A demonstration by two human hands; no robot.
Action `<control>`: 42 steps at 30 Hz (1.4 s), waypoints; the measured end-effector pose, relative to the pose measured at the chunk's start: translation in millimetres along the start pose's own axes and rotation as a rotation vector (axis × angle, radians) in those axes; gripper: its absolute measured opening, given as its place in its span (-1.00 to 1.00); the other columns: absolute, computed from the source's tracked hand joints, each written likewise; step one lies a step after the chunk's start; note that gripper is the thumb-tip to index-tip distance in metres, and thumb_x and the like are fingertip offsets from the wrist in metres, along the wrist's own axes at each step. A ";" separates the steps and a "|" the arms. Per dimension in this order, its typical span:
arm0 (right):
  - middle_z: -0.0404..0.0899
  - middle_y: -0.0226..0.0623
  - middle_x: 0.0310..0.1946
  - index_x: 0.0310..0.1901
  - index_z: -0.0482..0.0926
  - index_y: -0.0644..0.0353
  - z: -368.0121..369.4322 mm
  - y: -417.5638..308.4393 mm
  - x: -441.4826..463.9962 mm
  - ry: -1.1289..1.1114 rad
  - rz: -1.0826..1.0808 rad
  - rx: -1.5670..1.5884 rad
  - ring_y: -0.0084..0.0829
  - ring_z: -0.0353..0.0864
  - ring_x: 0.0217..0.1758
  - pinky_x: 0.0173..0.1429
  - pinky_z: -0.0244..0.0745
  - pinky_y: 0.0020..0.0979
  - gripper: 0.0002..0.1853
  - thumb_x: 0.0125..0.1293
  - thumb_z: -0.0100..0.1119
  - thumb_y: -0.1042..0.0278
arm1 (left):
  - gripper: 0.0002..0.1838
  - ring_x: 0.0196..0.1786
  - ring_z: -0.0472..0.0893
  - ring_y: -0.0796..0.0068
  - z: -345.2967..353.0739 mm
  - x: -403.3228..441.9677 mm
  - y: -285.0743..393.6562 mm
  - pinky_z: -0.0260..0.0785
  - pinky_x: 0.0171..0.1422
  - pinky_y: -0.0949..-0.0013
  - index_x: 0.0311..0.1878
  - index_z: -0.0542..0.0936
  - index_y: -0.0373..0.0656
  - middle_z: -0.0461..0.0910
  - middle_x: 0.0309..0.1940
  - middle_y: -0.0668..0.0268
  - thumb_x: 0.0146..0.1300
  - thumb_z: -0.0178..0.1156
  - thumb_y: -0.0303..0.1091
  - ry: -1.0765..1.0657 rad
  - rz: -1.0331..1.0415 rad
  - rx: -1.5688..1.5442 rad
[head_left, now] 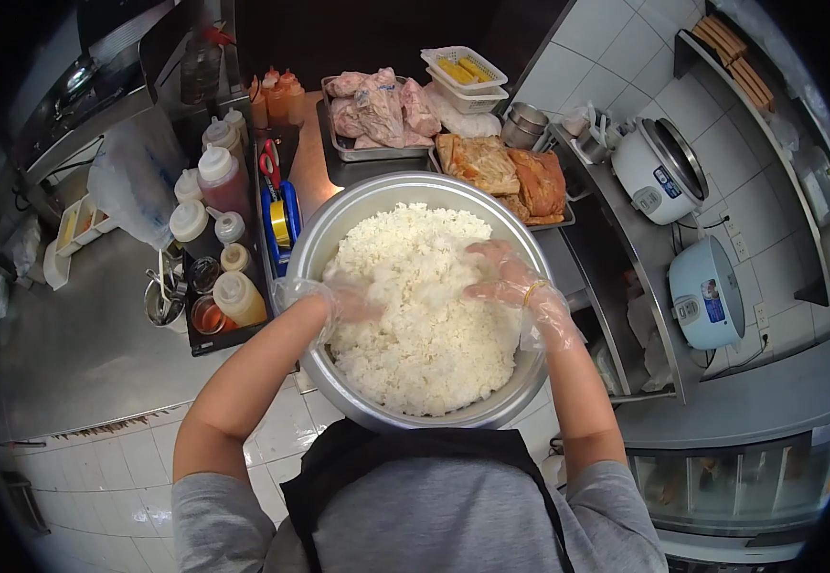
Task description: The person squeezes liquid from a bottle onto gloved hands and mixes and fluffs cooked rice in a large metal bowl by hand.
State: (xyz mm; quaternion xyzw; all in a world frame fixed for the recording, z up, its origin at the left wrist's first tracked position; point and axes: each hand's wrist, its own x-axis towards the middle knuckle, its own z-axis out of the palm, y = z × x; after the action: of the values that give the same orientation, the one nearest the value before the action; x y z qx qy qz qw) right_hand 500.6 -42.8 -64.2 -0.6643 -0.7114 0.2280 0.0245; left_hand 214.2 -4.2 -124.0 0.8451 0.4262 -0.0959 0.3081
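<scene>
Grey shirt (425, 520): one wearer, near side of one pot (415, 418), probably for even reach.
Rice (425, 334): one heap, inside the pot.
Left hand (353, 304): fingers sunk in rice; I can't tell its grip.
Right hand (503, 277): fingers spread wide on rice.
Gloves (555, 320): two, likely guarding food.
Band (532, 292): one, right wrist, perhaps securing plastic.
Cookers (639, 167): two, right.

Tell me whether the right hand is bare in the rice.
No: the right hand wears a clear plastic glove, its loose cuff visible around the wrist, while its fingers touch the rice.
</scene>
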 end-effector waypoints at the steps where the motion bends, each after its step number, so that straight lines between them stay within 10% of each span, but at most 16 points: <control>1: 0.15 0.07 0.40 0.33 0.33 0.09 8.4 20.4 6.3 0.056 0.056 -0.062 0.03 0.17 0.45 0.51 0.12 -0.21 -0.03 -0.14 0.54 -0.08 | -0.22 0.13 0.51 -0.10 5.2 -3.4 0.0 0.28 0.32 0.11 0.13 0.46 -0.43 0.49 0.10 -0.23 0.16 0.14 0.19 -0.063 -0.026 0.023; 3: 0.12 0.10 0.41 0.37 0.26 0.15 27.4 40.2 12.8 0.012 0.159 0.044 0.05 0.13 0.47 0.52 0.10 -0.18 0.03 -0.14 0.55 -0.06 | -0.17 0.15 0.51 -0.05 13.9 12.6 -12.5 0.29 0.32 0.16 0.20 0.39 -0.46 0.49 0.11 -0.20 0.07 0.24 0.11 -0.288 0.512 0.284; 5: 0.10 0.14 0.41 0.41 0.16 0.20 41.8 45.1 10.7 -0.013 0.175 0.182 0.06 0.11 0.47 0.52 0.10 -0.15 0.09 -0.14 0.56 0.01 | -0.11 0.16 0.51 -0.01 22.0 14.2 -11.5 0.29 0.31 0.20 0.25 0.33 -0.48 0.48 0.12 -0.18 -0.03 0.33 0.01 -0.324 0.475 0.202; 7: 0.10 0.21 0.38 0.45 0.02 0.23 60.3 33.0 4.3 -0.009 0.107 0.357 0.08 0.12 0.46 0.51 0.12 -0.10 0.16 -0.13 0.57 0.12 | -0.05 0.18 0.50 0.04 6.9 -23.1 32.3 0.30 0.30 0.22 0.28 0.28 -0.49 0.48 0.13 -0.15 -0.13 0.40 -0.11 -0.160 -0.142 -0.193; 13: 0.19 0.11 0.31 0.47 -0.18 0.29 84.3 -51.6 -27.1 0.063 0.046 0.294 0.02 0.20 0.43 0.49 0.15 -0.18 0.14 -0.05 0.45 0.47 | -0.04 0.12 0.55 0.06 19.1 -14.0 36.3 0.31 0.29 0.24 0.32 0.22 -0.48 0.56 0.03 -0.07 -0.12 0.39 -0.18 0.010 -0.087 -0.540; 22: 0.43 -0.01 0.18 0.38 0.06 0.43 104.7 -19.4 -20.2 0.152 -0.246 0.958 -0.37 0.42 0.21 0.31 0.29 -0.38 -0.26 0.28 0.20 0.36 | -0.59 -0.29 0.64 0.43 15.0 -10.2 35.9 0.43 -0.56 0.48 0.20 0.44 -0.26 0.61 -0.17 0.10 0.34 0.13 -0.30 0.261 -0.052 -0.838; 28: 0.58 -0.08 -0.01 0.13 0.45 0.41 63.6 -38.0 -27.4 0.123 0.065 0.880 -0.42 0.52 0.06 0.15 0.41 -0.41 -0.53 0.31 0.22 0.24 | -0.56 -0.23 0.65 -0.02 16.6 -4.5 -0.6 0.54 -0.13 0.13 0.07 0.54 -0.21 0.59 -0.12 -0.04 0.27 0.17 -0.09 0.516 0.063 -0.379; 34: 0.56 -0.06 0.07 -0.06 0.61 0.35 32.1 -8.7 30.7 0.344 -0.132 0.347 -0.20 0.56 0.08 0.13 0.44 -0.26 -0.62 0.19 0.30 0.22 | -0.47 0.08 0.57 -0.05 15.9 -29.0 6.7 0.40 0.21 0.12 0.07 0.53 -0.18 0.53 0.07 -0.05 0.05 0.30 -0.11 0.570 0.004 -0.537; 38: 0.16 0.02 0.40 0.32 0.34 0.13 65.0 -44.3 62.6 0.281 0.219 0.342 -0.07 0.08 0.50 0.49 0.12 -0.16 -0.15 0.06 0.35 -0.18 | -0.31 0.28 0.38 -0.12 10.0 -34.7 15.5 0.29 0.34 0.13 0.24 0.38 -0.08 0.19 0.29 -0.06 -0.03 0.32 -0.23 0.523 -0.027 -0.457; 42: 0.03 -0.10 0.49 0.42 0.21 0.03 94.5 -80.0 12.8 0.119 -0.148 -0.064 -0.14 -0.16 0.58 0.55 -0.21 0.16 -0.15 0.24 0.02 -0.38 | -0.25 0.34 0.28 -0.17 8.6 -29.1 9.3 0.22 0.41 0.10 0.29 0.31 -0.05 0.05 0.34 -0.06 -0.06 0.32 -0.30 0.584 -0.059 -0.549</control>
State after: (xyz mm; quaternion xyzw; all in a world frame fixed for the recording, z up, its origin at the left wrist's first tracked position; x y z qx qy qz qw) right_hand 392.5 -59.2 -123.6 -0.6228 -0.7627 0.1631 0.0622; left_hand 204.4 -32.8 -114.4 0.7107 0.5295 0.2568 0.3855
